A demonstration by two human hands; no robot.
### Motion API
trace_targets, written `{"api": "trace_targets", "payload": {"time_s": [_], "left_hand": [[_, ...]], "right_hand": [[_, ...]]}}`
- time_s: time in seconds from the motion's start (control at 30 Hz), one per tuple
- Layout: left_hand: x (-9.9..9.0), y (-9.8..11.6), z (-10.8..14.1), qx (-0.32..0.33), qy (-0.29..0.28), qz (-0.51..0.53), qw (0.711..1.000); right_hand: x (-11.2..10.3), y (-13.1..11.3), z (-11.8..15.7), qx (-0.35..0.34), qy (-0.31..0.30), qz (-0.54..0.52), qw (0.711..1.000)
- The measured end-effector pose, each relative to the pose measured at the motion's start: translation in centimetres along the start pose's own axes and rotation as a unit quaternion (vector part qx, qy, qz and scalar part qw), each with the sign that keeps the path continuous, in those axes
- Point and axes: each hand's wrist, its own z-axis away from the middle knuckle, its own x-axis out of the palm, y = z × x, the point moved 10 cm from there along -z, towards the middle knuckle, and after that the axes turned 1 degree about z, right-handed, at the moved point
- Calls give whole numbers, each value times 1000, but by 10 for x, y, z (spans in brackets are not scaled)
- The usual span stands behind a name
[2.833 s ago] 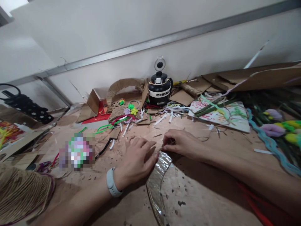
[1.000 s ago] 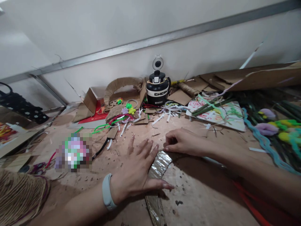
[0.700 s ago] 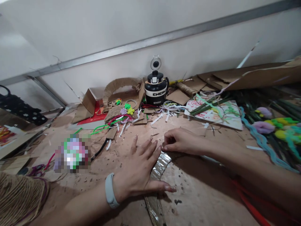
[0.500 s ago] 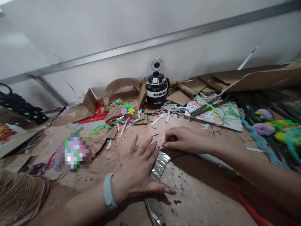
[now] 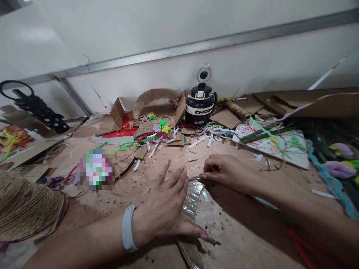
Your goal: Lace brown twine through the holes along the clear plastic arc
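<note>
A: Where does the left hand (image 5: 165, 209) sit?

B: It lies palm down on the tabletop (image 5: 246, 239), fingers (image 5: 179, 183) spread flat and gripping nothing. The palm and thumb press on a curved cardboard strip (image 5: 192, 203) covered in shiny clear tape. A pale grey wristband (image 5: 127, 228) circles the wrist.

A: And the strip itself?

B: It lies flat on the tabletop, arching from the far end near the right hand (image 5: 227, 173) down toward the near edge of the view, where it passes under the left thumb.

A: What is the right hand doing?

B: Its fingers are drawn together at the strip's far end, thumb and forefinger closed in a pinch. It is probably nipping the tape edge or the tip of the strip, but the contact is too small to tell for sure.

A: What lies around them?

B: A black water jug (image 5: 200, 108) with its lid flipped up stands by the wall. Left of it is a twine-wrapped arch (image 5: 155, 97) over a woven basket piece with small bright flowers (image 5: 162, 127). White paper strips (image 5: 207, 136) litter the space between jug and hands. A painted sheet (image 5: 277, 144) with green stems lies to the right, and a ball of jute twine (image 5: 25, 209) sits at the near left.
</note>
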Motion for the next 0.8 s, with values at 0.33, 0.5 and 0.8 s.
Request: {"api": "trace_targets", "payload": {"time_s": [0.33, 0.5, 0.8], "left_hand": [[-3, 0, -1, -5, 7, 1, 1000], [-3, 0, -1, -3, 16, -3, 1000], [-3, -2, -2, -13, 20, 15, 1000]], "right_hand": [[0, -1, 0, 6, 26, 9, 1000], [2, 1, 0, 18, 16, 2, 1000], [5, 5, 0, 27, 3, -7, 1000]]}}
